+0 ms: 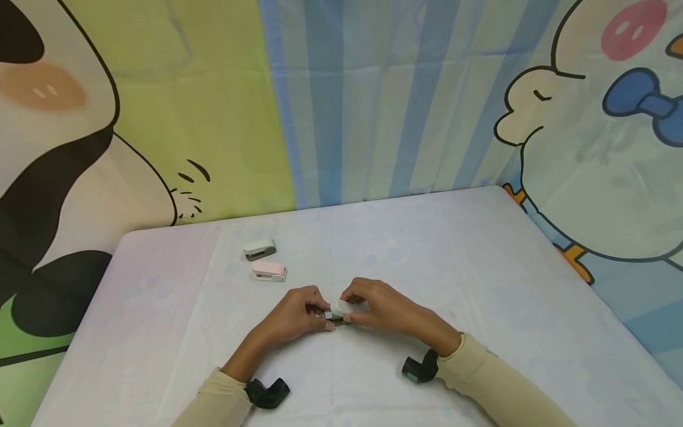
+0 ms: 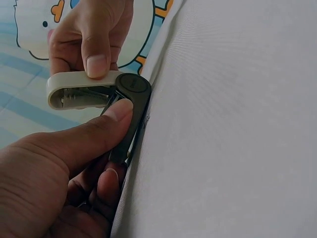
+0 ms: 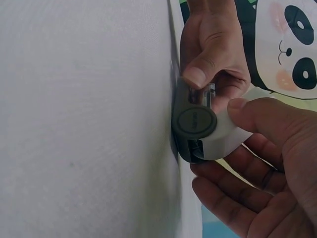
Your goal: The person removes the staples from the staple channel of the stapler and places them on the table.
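Observation:
A small stapler with a white top arm (image 2: 62,82) and a dark grey-green base (image 2: 141,101) is swung open over the white tabletop. A spring shows inside the raised arm in the left wrist view. My left hand (image 1: 296,311) pinches the base between thumb and fingers. On the other side, my right hand (image 1: 386,305) holds the white arm, its thumb pressed on the outside. The round pivot (image 3: 194,123) joins both halves, and a metal staple channel (image 3: 212,91) shows beside my left thumb in the right wrist view.
Farther back on the cloth-covered table (image 1: 427,255) lie a white and grey stapler (image 1: 259,248) and a pink stapler (image 1: 269,271), close together left of my hands. A cartoon-printed curtain (image 1: 373,101) hangs behind the table's far edge.

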A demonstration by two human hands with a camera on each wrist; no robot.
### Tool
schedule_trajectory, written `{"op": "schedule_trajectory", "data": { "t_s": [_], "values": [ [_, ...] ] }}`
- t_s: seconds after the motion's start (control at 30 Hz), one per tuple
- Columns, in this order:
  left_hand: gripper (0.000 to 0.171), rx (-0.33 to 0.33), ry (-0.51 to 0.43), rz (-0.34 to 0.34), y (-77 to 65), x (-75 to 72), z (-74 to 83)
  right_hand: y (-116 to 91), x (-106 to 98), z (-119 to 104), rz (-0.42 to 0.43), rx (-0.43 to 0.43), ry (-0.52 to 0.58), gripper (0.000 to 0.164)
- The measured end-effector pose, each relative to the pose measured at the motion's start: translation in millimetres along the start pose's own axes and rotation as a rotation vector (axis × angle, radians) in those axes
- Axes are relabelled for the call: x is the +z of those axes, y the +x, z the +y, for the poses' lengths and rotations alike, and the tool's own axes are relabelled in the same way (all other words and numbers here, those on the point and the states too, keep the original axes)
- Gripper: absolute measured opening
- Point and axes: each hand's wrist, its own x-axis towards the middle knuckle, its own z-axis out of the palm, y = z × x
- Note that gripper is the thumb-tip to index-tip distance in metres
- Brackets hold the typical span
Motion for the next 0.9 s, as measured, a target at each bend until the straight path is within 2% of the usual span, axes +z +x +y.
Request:
{"op": "schedule_trajectory", "data": {
  "t_s": [0.2,0.47,0.67,0.9],
  "values": [
    [0.025,0.025,-0.009,0.002,0.3,-0.5,-1.9,0.0,-5.3,-0.7,-0.014,0.029,0.029,0.026],
    [0.023,0.019,-0.045,-0.01,-1.1,0.7,-2.2,-1.2,-6.8,0.8,-0.027,-0.059,0.031,0.035],
    [0.022,0.006,-0.048,-0.014,-0.5,0.9,-1.7,-3.5,-8.2,1.0,-0.037,0.027,0.027,0.029],
    [0.023,0.026,-0.045,0.017,-2.2,0.6,-3.1,-2.2,-10.7,1.0,-0.037,0.047,0.044,0.027]
  ]
}}
